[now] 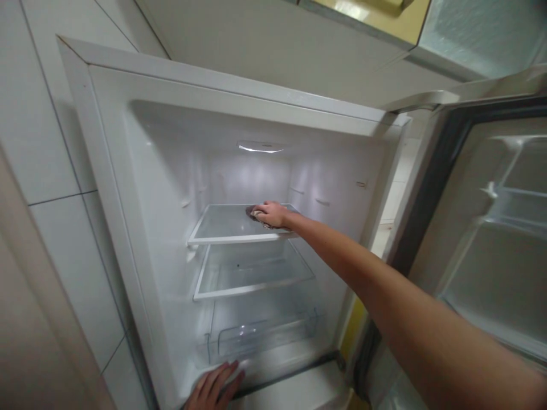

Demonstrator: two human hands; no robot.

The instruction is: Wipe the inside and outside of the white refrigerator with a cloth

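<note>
Reaching deep into the refrigerator (pixel 171 171), my right hand (pixel 272 214) presses a bunched, dark and light cloth (pixel 256 214) onto the upper glass shelf (pixel 224 223). Its fingers are closed over the cloth, and part of the cloth is hidden under the palm. At the bottom of the view, my left hand (pixel 216 387) has its fingers stretched out near the lower front edge of the refrigerator. Nothing shows in the left hand. Whether its fingertips touch the refrigerator I cannot tell.
Below lie a second glass shelf (pixel 252 273) and a clear drawer (pixel 265 339). The refrigerator door (pixel 478 228) stands open on the right, with racks on its inner side. A tiled wall (pixel 43 114) runs close on the left. A lamp (pixel 260 147) glows inside at the top.
</note>
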